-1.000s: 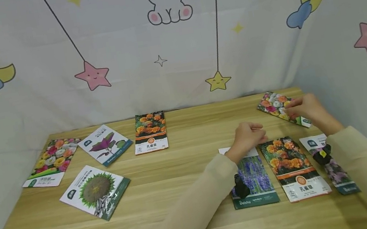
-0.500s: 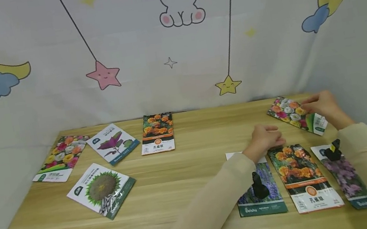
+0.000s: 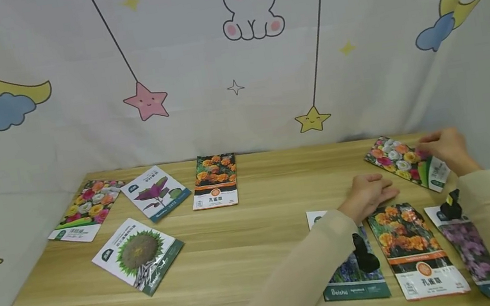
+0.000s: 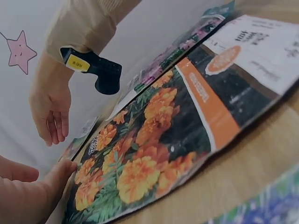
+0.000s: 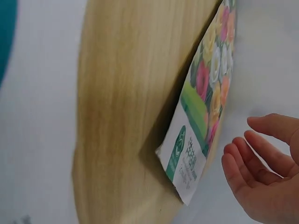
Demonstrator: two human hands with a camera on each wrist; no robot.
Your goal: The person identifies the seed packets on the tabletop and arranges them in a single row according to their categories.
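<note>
My right hand [image 3: 449, 150] is loose, holding nothing, beside the bright flower packet [image 3: 401, 163] at the frame's right. Soft nudges on its edge should straighten it best. My left hand [image 3: 369, 194] is loose too, by the orange flower packet [image 3: 412, 241].

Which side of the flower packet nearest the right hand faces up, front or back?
Front up: the flower packet shows its printed blooms in both the head and right wrist views.
</note>
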